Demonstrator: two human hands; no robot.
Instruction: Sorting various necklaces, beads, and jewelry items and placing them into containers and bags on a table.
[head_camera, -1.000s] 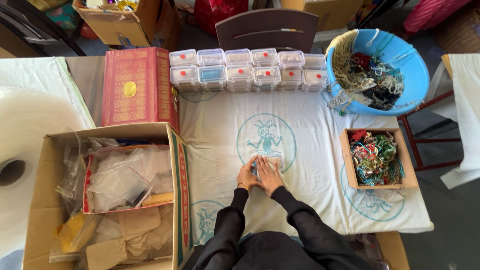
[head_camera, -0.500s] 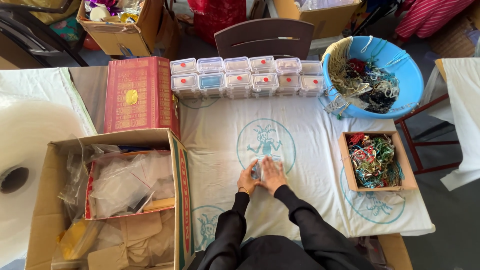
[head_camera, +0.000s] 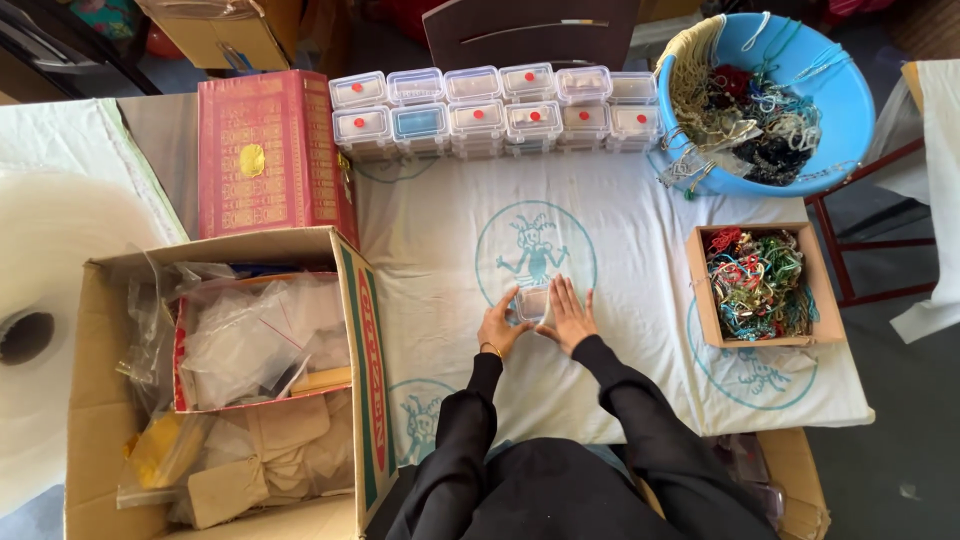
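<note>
A small clear plastic box (head_camera: 532, 301) rests on the white printed cloth (head_camera: 640, 210) in front of me. My left hand (head_camera: 497, 325) grips its left side, thumb and fingers around it. My right hand (head_camera: 565, 312) lies against its right side with the fingers stretched flat along it. Both sleeves are black. What is inside the little box cannot be made out.
Two rows of clear lidded boxes (head_camera: 490, 110) line the far edge. A blue basin (head_camera: 850, 100) of tangled cords sits far right, a small cardboard tray (head_camera: 700, 290) of coloured cords below it. A red box (head_camera: 265, 150) and an open carton (head_camera: 350, 330) of plastic bags stand left.
The view has shifted slightly. Both hands stay together at the small clear box; the right hand's fingers now lie flatter beside it.
</note>
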